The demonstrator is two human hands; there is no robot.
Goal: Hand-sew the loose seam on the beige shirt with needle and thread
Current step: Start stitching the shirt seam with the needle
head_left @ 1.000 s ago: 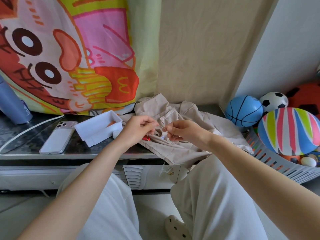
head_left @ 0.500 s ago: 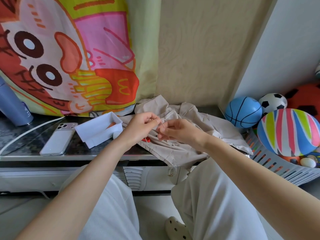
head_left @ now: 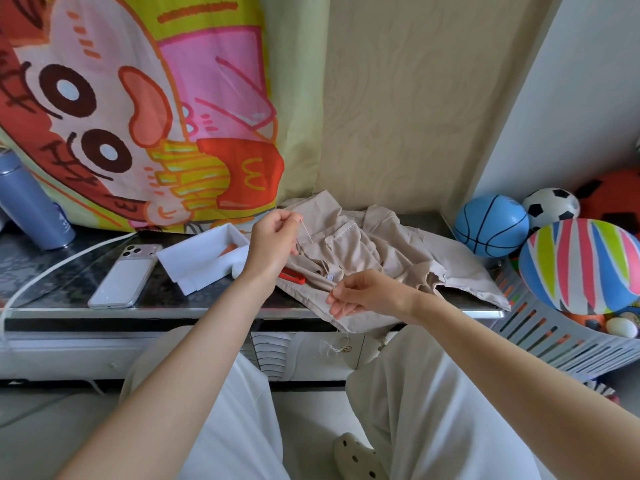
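Note:
The beige shirt [head_left: 391, 251] lies crumpled on the dark table [head_left: 52, 271], one edge hanging over the front. My left hand [head_left: 273, 237] is raised over the shirt's left side and pinches a thin needle [head_left: 307, 231] that points down to the right. Lower down, near the table's front edge, my right hand [head_left: 363, 294] pinches the pale thread [head_left: 343, 310] over the shirt's hanging part. A loose thread end with a small button [head_left: 346, 348] dangles below the table edge.
A white box [head_left: 204, 258] and a phone [head_left: 124, 275] lie left of the shirt, with a red tool [head_left: 294, 276] under my left wrist. A blue bottle [head_left: 31, 206] stands far left. A basket [head_left: 540, 327] of balls sits to the right.
My hands were together over the shirt; now the left hand has lifted up and left with the needle, and the right hand has dropped toward the table's front edge with the thread.

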